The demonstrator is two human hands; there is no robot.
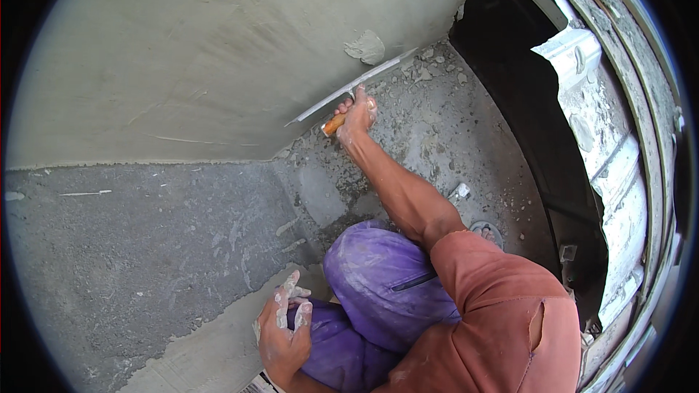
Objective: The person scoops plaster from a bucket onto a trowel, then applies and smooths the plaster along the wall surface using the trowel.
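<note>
My right hand (355,113) grips the orange wooden handle (332,126) of a long steel trowel (317,108). The blade lies along the lower part of a smooth grey-green plastered wall (218,44), just above the floor edge. A loose patch of pale plaster (364,46) clings to the wall above the blade's far end. My left hand (284,324), fingers coated in pale plaster, is held apart from the tool near my purple-trousered knee, loosely curved with nothing visible in it.
Speckled concrete (124,240) spreads across the lower left, with a pale plastered strip at its bottom edge. Plaster crumbs and a small white object (459,191) lie near my sandaled foot. A dark panel (510,65) and a jagged, plaster-splattered metal edge (575,58) border the right side.
</note>
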